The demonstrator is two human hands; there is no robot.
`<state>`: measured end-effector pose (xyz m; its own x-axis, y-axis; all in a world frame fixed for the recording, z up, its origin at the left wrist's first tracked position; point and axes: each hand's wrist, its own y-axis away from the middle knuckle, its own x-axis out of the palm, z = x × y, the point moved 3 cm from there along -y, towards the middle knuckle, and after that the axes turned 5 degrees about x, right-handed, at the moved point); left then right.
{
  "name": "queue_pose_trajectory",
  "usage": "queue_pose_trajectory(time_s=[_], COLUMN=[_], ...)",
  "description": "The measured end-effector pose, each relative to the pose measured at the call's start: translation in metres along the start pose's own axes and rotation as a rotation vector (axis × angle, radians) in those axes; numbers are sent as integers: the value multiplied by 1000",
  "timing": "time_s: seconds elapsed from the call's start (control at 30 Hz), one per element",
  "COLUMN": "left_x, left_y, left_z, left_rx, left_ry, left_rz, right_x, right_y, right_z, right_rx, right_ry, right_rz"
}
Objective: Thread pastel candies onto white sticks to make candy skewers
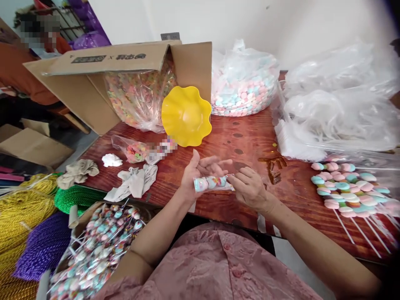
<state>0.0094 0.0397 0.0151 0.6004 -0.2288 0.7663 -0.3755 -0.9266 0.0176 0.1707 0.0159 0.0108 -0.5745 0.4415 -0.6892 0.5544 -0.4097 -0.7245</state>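
Note:
A marshmallow skewer in a clear wrapper (210,183) lies across my left hand (200,173), whose palm faces up with the fingers curled around it. My right hand (250,187) pinches the wrapper's right end with fingers closed. Both hands hover over the near edge of the dark red wooden table (237,141). Unwrapped skewers of pastel marshmallows (346,189) lie in a pile on the table to the right. A box of wrapped skewers (100,246) sits at my lower left.
A yellow wavy-edged bowl (186,116) stands tilted behind my hands. A cardboard box (93,83) holds a bag of colourful sweets (140,96). A bag of pastel marshmallows (242,87), clear plastic bags (340,112), cloth gloves (134,183) and bundles of yellow, green and purple cord (31,233) surround me.

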Motion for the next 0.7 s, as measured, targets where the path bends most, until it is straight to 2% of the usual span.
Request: queue_pose_trajectory(time_s=[0.13,0.17,0.23,0.3,0.33,0.4,0.47,0.53,0.6,0.63,0.7], left_x=[-12,-15,-17,-22,-26,-36,-46,-53,-58,-61,-70], left_y=[10,13,22,30,33,38,45,56,70,79,99], left_z=[8,12,21,28,29,23,13,4,-3,-6,-15], left_rx=[41,20,-100,-187,-156,35,259,437,547,576,593], left_ry=[-189,-230,-281,-318,-352,-489,-729,-1001,-1212,-1282,-1355], left_rz=[-170,-175,-73,37,46,-12,-48,-25,36,68,85], right_x=[7,8,11,15,18,28,43,58,67,70,71], right_y=[-9,-11,-16,-20,-22,-26,-25,-21,-17,-15,-9], right_z=[-1,0,3,5,7,11,22,44,67,77,87], right_rx=[34,31,39,135,242,568,947,1241,1383,1406,1352], right_ry=[-46,-46,-68,-164,-256,-551,-972,-1398,-1681,-1736,-1676], right_rz=[2,-8,-29,-29,-11,57,152,274,392,448,508])
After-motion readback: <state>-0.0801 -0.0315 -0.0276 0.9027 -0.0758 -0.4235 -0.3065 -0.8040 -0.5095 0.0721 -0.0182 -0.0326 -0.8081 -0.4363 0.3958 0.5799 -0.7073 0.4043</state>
